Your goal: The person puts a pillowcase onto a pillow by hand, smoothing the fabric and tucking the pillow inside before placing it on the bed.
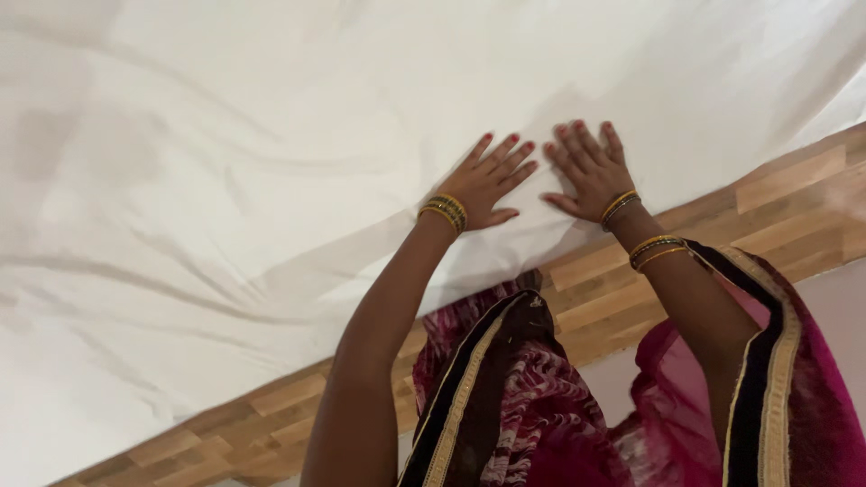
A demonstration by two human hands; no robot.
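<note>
While both palms press flat on the white sheet [271,162], neither hand has a grip on anything: fingers spread, nothing pinched or held. Left hand [487,185] lies w/ fingers pointing up & slightly right, thumb out to the right side; right hand [591,171] sits just beside it, fingers pointing up, thumb toward the left hand. Hands are near each other but not touching. Sheet covers most of the view, from the top edge down to a diagonal line running lower left to upper right, w/ soft creases & folds across the left & middle. Both hands rest close to the sheet's near edge. Below that edge runs a wooden bed frame [785,194], light & brown planks, on the same diagonal. Gold bangles [445,212] on the left wrist, more on the right wrist & forearm. Magenta patterned garment [532,397] w/ dark, gold-trimmed border hangs between & under the arms at the bottom of the view, over the frame.
</note>
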